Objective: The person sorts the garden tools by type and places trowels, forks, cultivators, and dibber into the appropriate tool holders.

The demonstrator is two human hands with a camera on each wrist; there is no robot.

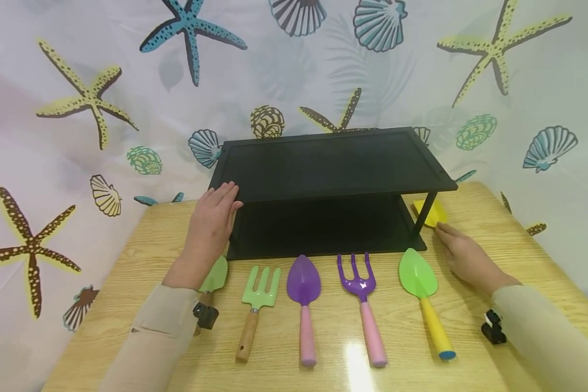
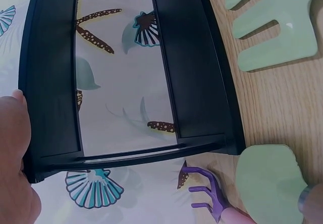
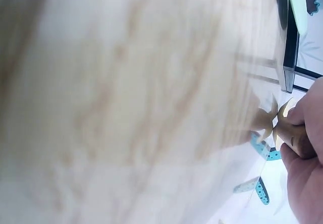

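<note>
A black two-tier shelf [image 1: 323, 163] stands across the back of the table. My left hand [image 1: 212, 226] rests at the top panel's left front corner, fingers straight; the left wrist view has that hand [image 2: 15, 158] along the panel's outer edge. Beyond the shelf's right end, my right hand [image 1: 470, 261] holds a yellow hand trowel [image 1: 437, 211], its broad blade pointing to the back. In the right wrist view, thumb and fingers pinch the trowel's handle [image 3: 292, 135]. Partly hidden under my left wrist lies a pale green trowel [image 1: 217, 275].
Before the shelf lie a pale green fork [image 1: 261, 291], a purple trowel [image 1: 304, 280], a purple fork [image 1: 359, 284] and a bright green trowel [image 1: 418, 272] with yellow handle. A shell-and-starfish patterned cloth [image 1: 294, 71] hangs close behind the wooden table [image 1: 166, 223].
</note>
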